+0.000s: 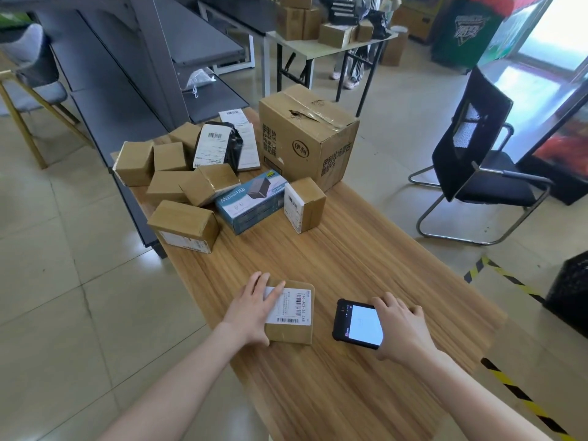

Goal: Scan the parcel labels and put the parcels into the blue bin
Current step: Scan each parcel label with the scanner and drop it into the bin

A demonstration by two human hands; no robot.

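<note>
A small brown parcel lies flat on the wooden table, its white barcode label facing up. My left hand rests on the parcel's left side, fingers straight across the label, thumb at the near edge. My right hand grips a black handheld scanner with a lit white screen, just right of the parcel. Several more brown parcels are heaped at the table's far left. No blue bin is in view.
A large taped carton stands at the far end, with a blue-white product box, a black mailer bag and a small labelled box near it. A black chair stands right; a dark crate sits on the floor.
</note>
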